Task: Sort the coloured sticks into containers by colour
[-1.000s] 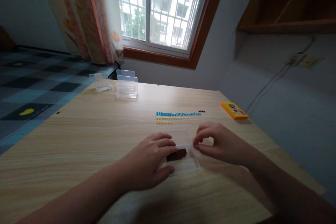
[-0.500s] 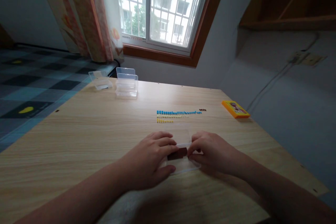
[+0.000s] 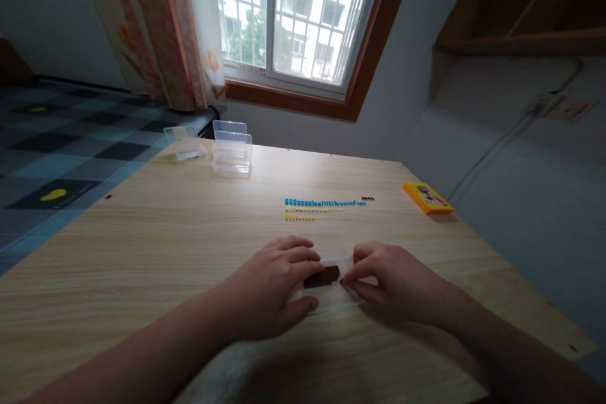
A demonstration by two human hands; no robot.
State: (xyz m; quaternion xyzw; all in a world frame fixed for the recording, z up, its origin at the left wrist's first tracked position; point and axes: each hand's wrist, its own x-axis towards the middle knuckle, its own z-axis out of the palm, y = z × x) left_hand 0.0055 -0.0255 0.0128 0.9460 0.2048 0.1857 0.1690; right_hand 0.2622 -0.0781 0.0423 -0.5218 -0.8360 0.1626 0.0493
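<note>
A clear plastic box (image 3: 331,300) lies on the table in front of me, its transparent lid folded back on the far side. Inside sits a dark brown block of small building pieces (image 3: 322,277), partly covered by fingers. My left hand (image 3: 277,287) grips the box's left side, fingers over the far part and thumb at the near edge. At the box's right end, my right hand (image 3: 383,274) pinches a tiny dark building piece (image 3: 341,281) between thumb and forefinger, close to the brown block.
Beyond the box run rows of tiny blue pieces (image 3: 312,203), pale pieces (image 3: 315,209) and yellow pieces (image 3: 298,218), with several dark pieces (image 3: 367,198) at the right. Empty clear boxes (image 3: 231,154) stand far left. A yellow-orange box (image 3: 427,198) lies near the right edge.
My right hand has shifted slightly right, away from the brown block, and a tiny dark piece now shows at its fingertips. My left hand stays on the box.
</note>
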